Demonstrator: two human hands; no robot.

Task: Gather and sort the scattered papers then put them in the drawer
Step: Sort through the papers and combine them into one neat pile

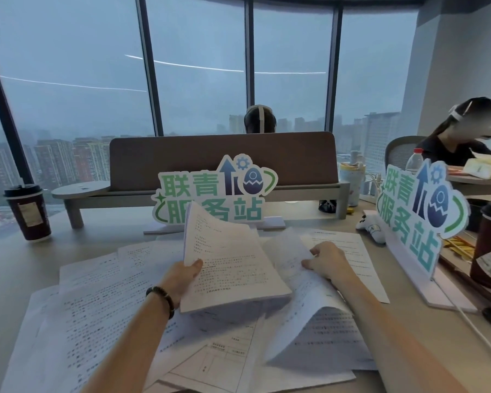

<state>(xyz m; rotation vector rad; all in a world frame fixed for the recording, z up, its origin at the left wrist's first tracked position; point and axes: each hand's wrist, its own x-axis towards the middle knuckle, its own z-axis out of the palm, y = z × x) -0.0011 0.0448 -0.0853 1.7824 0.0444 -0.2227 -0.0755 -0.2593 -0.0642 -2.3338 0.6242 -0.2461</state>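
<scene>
Two hands, left hand (182, 275) gripping stack (227, 268)

Papers (102, 302), cups (29, 212), signs (214, 191) on desk (9, 268).

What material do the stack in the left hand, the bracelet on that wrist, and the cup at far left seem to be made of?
Stack: thin matte white paper; it bends and carries print.
Bracelet: dark round beads, maybe wood or stone; too small to tell.
Cup: probably dark paperboard with a black plastic lid.
</scene>
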